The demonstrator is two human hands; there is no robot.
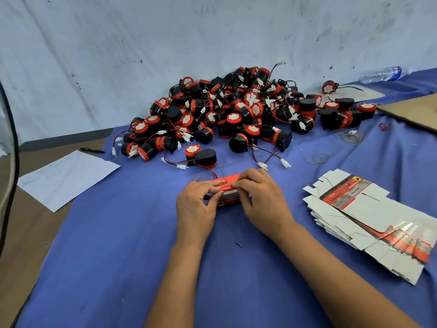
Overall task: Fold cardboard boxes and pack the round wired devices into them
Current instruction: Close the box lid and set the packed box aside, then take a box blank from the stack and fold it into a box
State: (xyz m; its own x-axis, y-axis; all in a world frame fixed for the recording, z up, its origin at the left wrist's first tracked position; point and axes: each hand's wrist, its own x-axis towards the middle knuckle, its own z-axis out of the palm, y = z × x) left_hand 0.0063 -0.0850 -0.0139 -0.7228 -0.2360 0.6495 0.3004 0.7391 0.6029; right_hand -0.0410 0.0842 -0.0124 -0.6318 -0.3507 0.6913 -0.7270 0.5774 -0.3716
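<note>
Blue cloth point(106, 268) covers the work surface from the near edge back to a scuffed pale wall point(165, 43); brown board point(28, 233) shows at the left edge. Both forearms reach forward over the cloth and converge near its middle.

Against the wall lies a large pile of round wired devices point(236, 110), black bodies with red caps, with red-and-black leads ending in white connectors. To the right sits a fanned stack of flat box blanks point(369, 221), grey side mostly up. A white paper sheet point(68, 177) lies at the left, with a black pen point(92, 150) behind it. A plastic bottle point(380, 74) lies on its side at far right. Loose rubber bands point(318, 158) rest near the pile.

A red box point(228, 194) lies on the cloth between the hands, its long axis running left to right. The left hand point(197, 209) grips its left end, fingers curled over the top. The right hand point(262, 202) pinches its top edge with curled fingertips.
</note>
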